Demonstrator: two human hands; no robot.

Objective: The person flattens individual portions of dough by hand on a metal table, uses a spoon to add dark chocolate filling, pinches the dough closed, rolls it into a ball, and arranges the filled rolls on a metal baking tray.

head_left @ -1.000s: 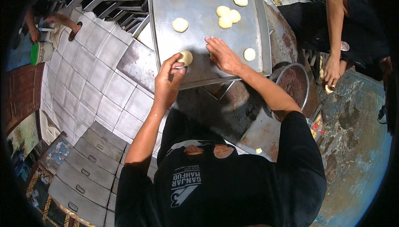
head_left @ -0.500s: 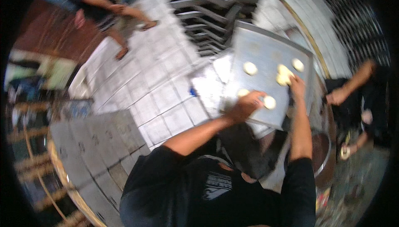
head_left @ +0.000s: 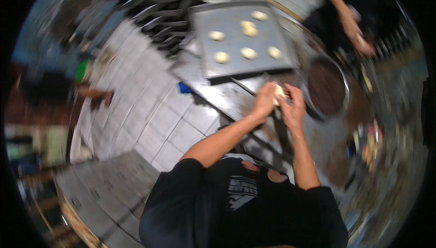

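Observation:
My left hand (head_left: pixel 264 101) and my right hand (head_left: pixel 292 105) meet just below the metal tray, closed around a pale dough piece (head_left: pixel 278 92) that their fingers partly cover. The tray (head_left: pixel 231 21) carries several separate round dough balls (head_left: pixel 221 57) and a small clump of dough (head_left: pixel 249 28) toward its back. A metal bowl (head_left: pixel 328 91) with dark brown contents is right of my hands. Motion blur softens the whole view.
A co-worker's arm (head_left: pixel 349 25) reaches in at upper right, and another person (head_left: pixel 50 89) is at far left. Metal racks (head_left: pixel 154 7) stand behind the tray. Grey metal boxes or pans (head_left: pixel 104 189) fill the lower left, beside tiled flooring (head_left: pixel 168 121).
My hands have left the tray's surface and come together below it around a dough piece. Another dough ball lies in the tray's front row, and the back clump looks smaller. The head view has shifted.

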